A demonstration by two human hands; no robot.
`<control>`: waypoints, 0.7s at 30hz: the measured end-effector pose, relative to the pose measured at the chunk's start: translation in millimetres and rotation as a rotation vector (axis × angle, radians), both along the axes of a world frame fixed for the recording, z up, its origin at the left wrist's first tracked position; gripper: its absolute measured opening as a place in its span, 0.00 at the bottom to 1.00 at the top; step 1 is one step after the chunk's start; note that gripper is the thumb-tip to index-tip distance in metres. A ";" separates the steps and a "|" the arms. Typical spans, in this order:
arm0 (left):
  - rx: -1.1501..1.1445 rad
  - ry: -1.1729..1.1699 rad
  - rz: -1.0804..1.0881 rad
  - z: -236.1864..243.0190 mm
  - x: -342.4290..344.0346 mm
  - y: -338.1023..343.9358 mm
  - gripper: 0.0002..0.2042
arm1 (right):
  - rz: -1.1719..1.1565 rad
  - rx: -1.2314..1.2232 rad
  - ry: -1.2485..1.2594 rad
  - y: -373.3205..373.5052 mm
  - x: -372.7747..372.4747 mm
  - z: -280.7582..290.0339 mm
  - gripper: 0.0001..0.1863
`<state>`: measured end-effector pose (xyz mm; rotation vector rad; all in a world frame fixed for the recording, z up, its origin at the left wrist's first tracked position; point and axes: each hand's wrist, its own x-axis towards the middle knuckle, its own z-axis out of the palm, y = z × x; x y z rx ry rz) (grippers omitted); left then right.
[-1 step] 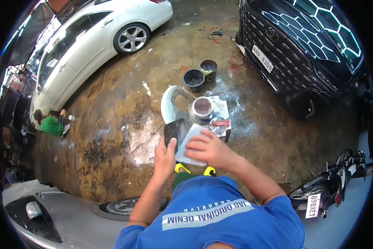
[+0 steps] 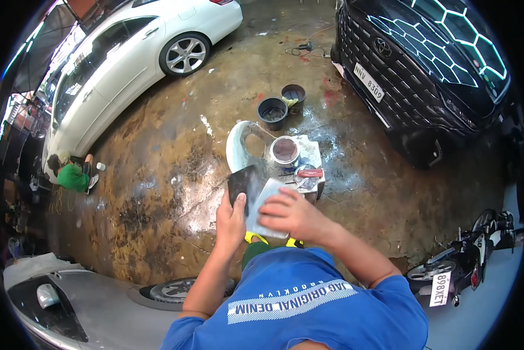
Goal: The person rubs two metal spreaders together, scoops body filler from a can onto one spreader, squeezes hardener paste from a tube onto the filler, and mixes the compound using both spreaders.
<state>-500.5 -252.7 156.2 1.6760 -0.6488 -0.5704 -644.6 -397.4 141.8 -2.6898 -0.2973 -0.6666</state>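
My left hand (image 2: 231, 221) grips a dark rectangular board (image 2: 242, 182) by its near edge, thumb on top. Against the board's right side is a thin, pale blue-white flat sheet (image 2: 261, 205), tilted. My right hand (image 2: 288, 213) is closed on the sheet, its fingers lying across the face. Part of the sheet is hidden under those fingers. Just beyond my hands stands a worn white plastic chair (image 2: 235, 147). It bears an open round tub (image 2: 285, 150) of brownish-grey paste and a smaller round tin (image 2: 304, 182) with a red tube (image 2: 310, 173) lying over it.
Two black buckets (image 2: 272, 112) stand on the wet, stained floor behind the chair. A white car (image 2: 116, 64) is at far left, a black car (image 2: 402, 76) at far right. A person in green (image 2: 72, 177) crouches by the white car. A grey car (image 2: 110, 303) and a motorcycle (image 2: 460, 262) flank me.
My right hand and the pale sheet have shifted slightly toward me and left. The dark board has tilted a little, its far edge moving left and up.
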 end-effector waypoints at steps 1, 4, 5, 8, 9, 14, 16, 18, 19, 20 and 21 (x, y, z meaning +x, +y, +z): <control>-0.001 -0.003 0.002 -1.1 -0.9 -0.8 0.16 | 0.033 0.016 0.003 9.6 -2.8 0.0 0.15; -0.080 -0.163 0.225 -0.8 -1.0 -3.2 0.15 | 0.086 0.054 0.055 12.0 -4.9 -7.0 0.14; -0.080 -0.163 0.220 4.3 -0.9 -4.1 0.15 | 0.104 0.077 0.107 9.3 -7.0 -12.3 0.14; -0.160 -0.180 0.270 10.6 5.3 -2.5 0.16 | 0.047 0.185 0.065 1.3 -12.1 -5.6 0.19; -0.160 -0.183 0.271 7.2 5.7 -4.0 0.16 | -0.007 0.289 -0.026 0.0 -13.2 2.7 0.20; -0.482 0.637 0.194 -16.7 -7.3 0.7 0.19 | 0.097 0.334 -0.146 20.7 -2.3 22.5 0.27; -0.442 0.669 0.219 -26.2 -6.5 3.7 0.19 | 0.056 0.367 -0.142 20.8 1.8 -4.8 0.27; -0.427 0.708 0.256 -39.5 -4.9 8.5 0.17 | 0.027 0.416 -0.119 15.5 3.9 -24.6 0.29; -0.423 0.707 0.253 -43.1 -5.5 11.9 0.17 | 0.024 0.419 -0.121 10.7 3.3 -35.8 0.29; -0.390 0.732 0.292 -45.2 -6.2 14.0 0.17 | -0.021 0.403 -0.053 4.4 0.6 -45.0 0.30; -0.358 0.757 0.331 -45.8 -6.0 14.7 0.16 | -0.065 0.386 0.014 -2.0 -4.7 -52.8 0.30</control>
